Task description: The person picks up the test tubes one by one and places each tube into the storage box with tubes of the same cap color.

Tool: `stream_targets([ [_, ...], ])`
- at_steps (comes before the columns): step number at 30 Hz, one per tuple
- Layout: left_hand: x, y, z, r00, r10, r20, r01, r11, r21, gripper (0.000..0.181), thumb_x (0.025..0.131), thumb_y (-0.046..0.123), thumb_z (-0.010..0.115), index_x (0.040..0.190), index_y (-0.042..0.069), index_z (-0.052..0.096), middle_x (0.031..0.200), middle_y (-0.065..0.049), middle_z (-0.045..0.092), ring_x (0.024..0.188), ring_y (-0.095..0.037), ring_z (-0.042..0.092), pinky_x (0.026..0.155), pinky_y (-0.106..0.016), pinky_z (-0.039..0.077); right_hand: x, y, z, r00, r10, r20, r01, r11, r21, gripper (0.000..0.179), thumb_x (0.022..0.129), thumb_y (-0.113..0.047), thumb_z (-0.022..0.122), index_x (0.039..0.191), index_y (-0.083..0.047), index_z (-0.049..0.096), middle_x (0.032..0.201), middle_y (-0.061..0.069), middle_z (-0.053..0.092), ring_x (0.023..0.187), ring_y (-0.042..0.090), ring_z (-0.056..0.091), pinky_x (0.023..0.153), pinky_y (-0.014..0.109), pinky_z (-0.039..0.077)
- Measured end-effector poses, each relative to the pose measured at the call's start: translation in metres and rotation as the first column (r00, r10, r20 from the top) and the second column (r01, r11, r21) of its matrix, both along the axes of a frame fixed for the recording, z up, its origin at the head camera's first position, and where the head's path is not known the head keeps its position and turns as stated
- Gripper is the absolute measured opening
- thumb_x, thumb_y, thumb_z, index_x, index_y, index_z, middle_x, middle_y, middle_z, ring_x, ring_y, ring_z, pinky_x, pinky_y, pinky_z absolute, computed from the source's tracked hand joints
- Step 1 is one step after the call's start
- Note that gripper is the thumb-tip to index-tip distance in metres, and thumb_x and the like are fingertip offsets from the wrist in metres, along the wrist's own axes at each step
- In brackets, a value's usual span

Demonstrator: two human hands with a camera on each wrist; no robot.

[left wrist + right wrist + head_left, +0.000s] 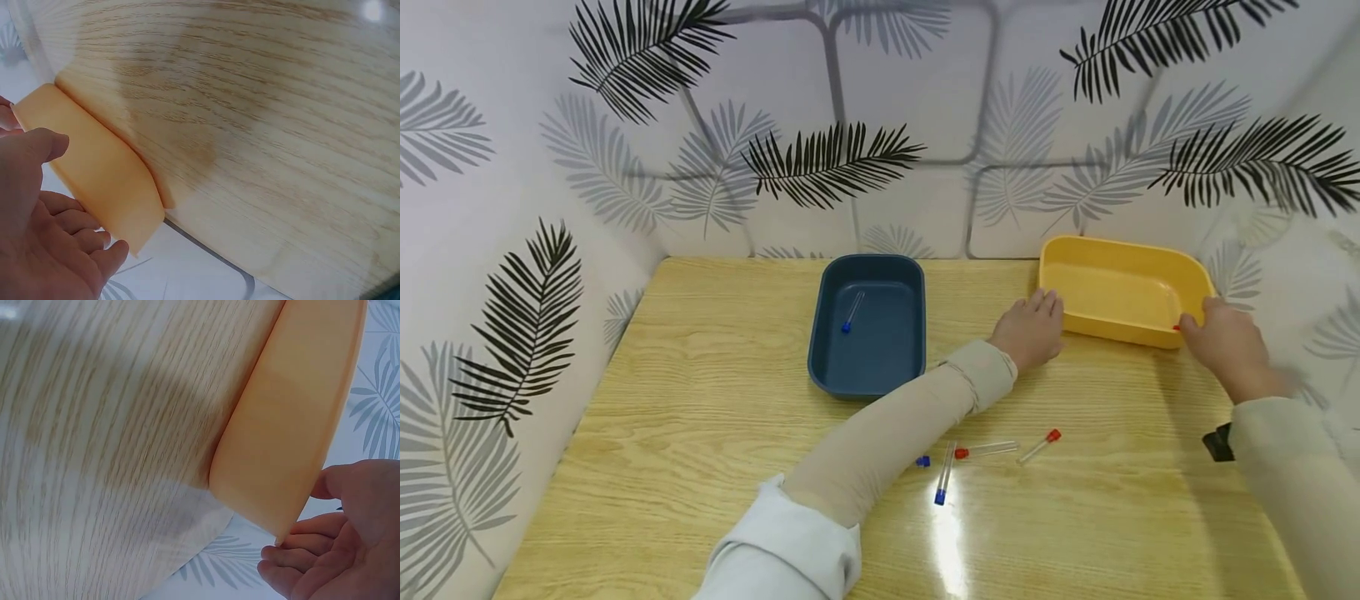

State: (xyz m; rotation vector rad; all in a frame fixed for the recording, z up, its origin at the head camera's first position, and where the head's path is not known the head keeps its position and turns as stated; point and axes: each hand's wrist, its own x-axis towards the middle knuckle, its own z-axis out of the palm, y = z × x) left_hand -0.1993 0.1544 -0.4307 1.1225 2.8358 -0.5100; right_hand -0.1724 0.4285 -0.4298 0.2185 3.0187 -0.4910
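Together, both hands met the yellow tray [1120, 292] near the far right corner of the wooden surface [700, 417]. Left hand [1030, 329], fingers loosely extended, touched its left end; right hand [1225, 342], fingers relaxed, rested at its near right corner. A blue tray [868, 333] held one tube [852, 312]; four tubes [988, 450] lay toward the near edge.

Bright, even light fills the scene. In the head view a white streak of glare lies on the glossy counter [951, 533], near its front edge, and the view bends slightly at the edges. The right hand [1228, 346] is smeared by motion blur. Both wrist views are soft, the wood grain streaked, with faint shadows beside the yellow tray [294, 425].
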Motion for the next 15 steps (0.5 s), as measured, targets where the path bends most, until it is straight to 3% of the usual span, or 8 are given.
stream_targets([
  [4, -0.0003, -0.0009, 0.0021, 1.000, -0.023, -0.009, 0.023, 1.000, -0.002, 0.058, 0.101, 0.040, 0.025, 0.149, 0.008, 0.019, 0.152, -0.004, 0.022, 0.139, -0.019, 0.019, 0.108, -0.031, 0.026, 0.0000, -0.0030, 0.0004, 0.999, -0.010, -0.037, 0.010, 1.000, 0.007, 0.050, 0.096, -0.028, 0.038, 0.111, 0.019, 0.044, 0.099, 0.041, 0.048, 0.079, 0.053, 0.050, 0.066, 0.059, 0.040],
  [8, 0.0009, -0.0020, 0.0032, 0.999, -0.036, -0.010, 0.036, 0.999, 0.005, 0.055, 0.102, 0.037, 0.025, 0.148, 0.007, 0.022, 0.151, -0.004, 0.025, 0.138, -0.019, 0.021, 0.107, -0.031, 0.027, -0.0019, -0.0072, 0.0001, 0.996, 0.003, -0.094, -0.004, 1.000, -0.011, 0.037, 0.094, -0.022, 0.040, 0.090, 0.014, 0.045, 0.080, 0.034, 0.047, 0.064, 0.047, 0.049, 0.055, 0.054, 0.038],
  [15, 0.0044, -0.0041, 0.0007, 0.999, -0.045, -0.017, 0.045, 0.999, 0.002, 0.059, 0.100, 0.042, 0.034, 0.147, 0.007, 0.024, 0.150, -0.004, 0.027, 0.137, -0.019, 0.023, 0.107, -0.031, 0.027, -0.0058, -0.0081, -0.0079, 0.993, -0.003, -0.114, 0.004, 1.000, 0.006, 0.034, 0.094, -0.019, 0.039, 0.087, 0.014, 0.044, 0.084, 0.035, 0.045, 0.067, 0.053, 0.049, 0.059, 0.059, 0.037],
])
